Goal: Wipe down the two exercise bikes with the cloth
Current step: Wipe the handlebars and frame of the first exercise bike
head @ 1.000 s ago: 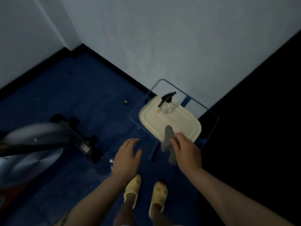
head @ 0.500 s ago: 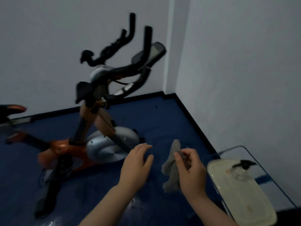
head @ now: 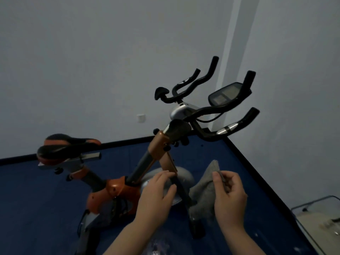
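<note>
Head camera: in a dim room with pale walls, an orange-and-black exercise bike (head: 117,188) stands on the blue floor (head: 36,208), its saddle (head: 64,146) at left and its black handlebars (head: 211,111) and console (head: 228,94) raised toward the far right corner; in the near foreground the right hand (head: 229,196) pinches a grey cloth (head: 204,183) between thumb and curled fingers, the fabric hanging down just right of the bike's silver flywheel cover (head: 182,176); the left hand (head: 156,194) is released, fingers relaxed and gripping nothing, held in front of the lower end of the orange front post (head: 160,144); whether it touches the frame cannot be told; a wall socket (head: 141,118) shows on the far wall; at the near right edge, part of a wire-framed stand (head: 301,212) carries a pale tray (head: 318,223).
</note>
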